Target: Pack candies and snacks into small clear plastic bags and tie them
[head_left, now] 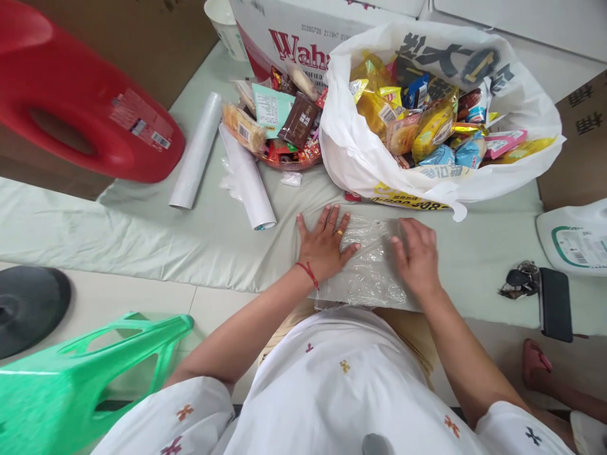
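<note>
Cloth-covered worktop (484, 253): crinkled clear plastic sheeting (372, 272) lies at its near edge. Left hand (324, 249) rests on it, fingers spread; right hand (420, 259) beside, thumb apart from curled fingers. Smoothing appears underway, calling next for flat right-hand pressure.

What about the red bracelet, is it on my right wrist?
No, the red bracelet circles the wrist of your left hand, the one whose thumb lies over the clear plastic.

On the pale green cloth (199, 246) lay clear plastic film (372, 268), two white rolls (196, 151), a snack-filled bag (339, 136), keys (520, 280) and a black slab (556, 304).
</note>
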### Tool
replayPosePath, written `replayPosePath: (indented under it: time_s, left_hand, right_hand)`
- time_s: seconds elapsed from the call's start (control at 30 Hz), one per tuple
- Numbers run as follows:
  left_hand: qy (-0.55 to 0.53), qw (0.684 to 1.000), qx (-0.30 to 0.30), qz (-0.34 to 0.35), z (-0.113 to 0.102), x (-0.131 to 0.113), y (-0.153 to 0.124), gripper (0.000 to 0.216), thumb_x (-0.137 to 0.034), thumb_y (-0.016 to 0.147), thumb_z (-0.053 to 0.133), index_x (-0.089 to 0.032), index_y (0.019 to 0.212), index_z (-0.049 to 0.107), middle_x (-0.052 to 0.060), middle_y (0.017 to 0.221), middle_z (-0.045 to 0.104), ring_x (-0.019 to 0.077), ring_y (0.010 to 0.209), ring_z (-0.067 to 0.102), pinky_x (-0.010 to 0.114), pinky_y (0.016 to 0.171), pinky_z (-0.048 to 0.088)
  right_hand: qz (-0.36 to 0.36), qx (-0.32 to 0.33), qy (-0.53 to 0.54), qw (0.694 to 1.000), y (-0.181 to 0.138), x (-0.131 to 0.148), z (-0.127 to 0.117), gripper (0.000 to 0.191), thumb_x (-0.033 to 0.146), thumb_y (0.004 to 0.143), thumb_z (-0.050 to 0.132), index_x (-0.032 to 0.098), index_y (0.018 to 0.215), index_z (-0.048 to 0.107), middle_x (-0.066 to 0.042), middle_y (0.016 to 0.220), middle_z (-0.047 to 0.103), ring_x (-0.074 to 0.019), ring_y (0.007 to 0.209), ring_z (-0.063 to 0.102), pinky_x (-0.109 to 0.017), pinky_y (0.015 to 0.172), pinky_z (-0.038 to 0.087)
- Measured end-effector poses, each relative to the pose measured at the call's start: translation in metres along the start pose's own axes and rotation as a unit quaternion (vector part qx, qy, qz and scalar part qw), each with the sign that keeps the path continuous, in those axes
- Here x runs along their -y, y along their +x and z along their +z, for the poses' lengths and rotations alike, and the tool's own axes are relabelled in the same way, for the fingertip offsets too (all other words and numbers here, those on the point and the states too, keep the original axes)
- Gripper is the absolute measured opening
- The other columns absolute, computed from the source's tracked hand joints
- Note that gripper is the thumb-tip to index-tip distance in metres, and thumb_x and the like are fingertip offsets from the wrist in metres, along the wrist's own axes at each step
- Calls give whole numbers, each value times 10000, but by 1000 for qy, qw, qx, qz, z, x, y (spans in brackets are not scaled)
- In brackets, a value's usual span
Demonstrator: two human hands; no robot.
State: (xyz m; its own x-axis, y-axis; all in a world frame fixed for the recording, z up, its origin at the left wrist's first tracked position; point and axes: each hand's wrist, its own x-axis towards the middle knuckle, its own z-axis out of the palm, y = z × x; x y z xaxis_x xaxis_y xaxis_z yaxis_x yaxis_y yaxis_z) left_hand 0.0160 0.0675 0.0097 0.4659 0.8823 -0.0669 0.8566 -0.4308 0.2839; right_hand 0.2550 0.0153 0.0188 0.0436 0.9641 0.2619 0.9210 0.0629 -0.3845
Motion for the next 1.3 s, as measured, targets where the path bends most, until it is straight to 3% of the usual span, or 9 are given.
replayPosePath:
  time_s: [0.17, 0.37, 0.5, 0.63, 0.73, 0.87, 1.1, 1.2, 1.3]
  left_hand:
    - [0, 1000, 4, 24, -3, 17, 7, 670, -602, 1057, 262, -281, 1644, 298, 90, 1742, 187, 333, 1614, 160, 788, 1193, -95]
    - [-2, 999, 14, 53, -9, 37, 13, 616, -532, 1080, 242, -293, 1646, 287, 73, 1738, 213, 301, 1616, 170, 752, 1218, -77]
    - [-5, 998, 14, 68, -7, 41, 14, 600, -518, 1084, 242, -300, 1639, 305, 76, 1736, 220, 307, 1615, 177, 757, 1219, -47]
    - [0, 998, 10, 67, -3, 41, 15, 583, -501, 1080, 291, -305, 1626, 342, 73, 1738, 210, 321, 1612, 185, 759, 1216, -62]
    - [-7, 997, -1, 70, -1, 41, 15, 573, -497, 1080, 301, -315, 1620, 354, 62, 1737, 214, 306, 1613, 188, 751, 1218, -82]
    - [-35, 997, -8, 67, -2, 44, 18, 566, -497, 1080, 302, -321, 1614, 365, 64, 1728, 252, 305, 1607, 212, 738, 1227, -76]
    - [-111, 988, -101, 26, -17, 34, 4, 556, -438, 1054, 402, -166, 1531, 492, 162, 1677, 361, 346, 1598, 225, 643, 1261, 164]
    - [-109, 980, -140, 87, -20, 18, -9, 458, -366, 1050, 411, -130, 1375, 632, 161, 1543, 550, 298, 1549, 353, 530, 1275, 234]
    - [-90, 985, -77, 127, -18, 14, -18, 458, -349, 1066, 382, -161, 1414, 612, 132, 1495, 608, 276, 1488, 454, 540, 1269, 248]
  right_hand:
    - [-25, 93, -98, 990, -26, -4, 13, 575, 400, 1076, 354, 191, 1611, 370, -144, 1644, 424, -320, 1547, 318, -631, 1246, 176]
    - [33, 50, -90, 994, -21, -18, -1, 546, 379, 1074, 346, 152, 1559, 453, -190, 1613, 453, -339, 1506, 390, -644, 1213, 275]
    - [-126, 18, 28, 991, -35, 40, 3, 467, 274, 1043, 461, 199, 1496, 545, -162, 1467, 613, -299, 1421, 504, -572, 1207, 363]
    - [-370, 187, 104, 904, -53, 100, 31, 467, 310, 1056, 503, 187, 1505, 544, -106, 1520, 587, -243, 1465, 469, -482, 1258, 342]
    - [-424, 284, 104, 854, -57, 118, 47, 502, 369, 1067, 495, 111, 1496, 536, -98, 1618, 474, -238, 1530, 381, -474, 1296, 276]
    - [-449, 335, 158, 813, -52, 116, 39, 404, 356, 1072, 498, 141, 1381, 642, -65, 1526, 588, -203, 1511, 421, -421, 1288, 305]
    - [-322, 192, 153, 914, -45, 108, 33, 392, 316, 1064, 501, 129, 1379, 641, -102, 1447, 648, -229, 1394, 548, -423, 1222, 425]
    - [-311, 218, 112, 918, -45, 107, 44, 403, 337, 1027, 579, 144, 1374, 650, -117, 1402, 675, -261, 1371, 562, -476, 1221, 421]
    - [-325, 235, 121, 908, -49, 102, 45, 381, 340, 1027, 580, 168, 1355, 666, -97, 1360, 704, -240, 1357, 574, -455, 1209, 437]
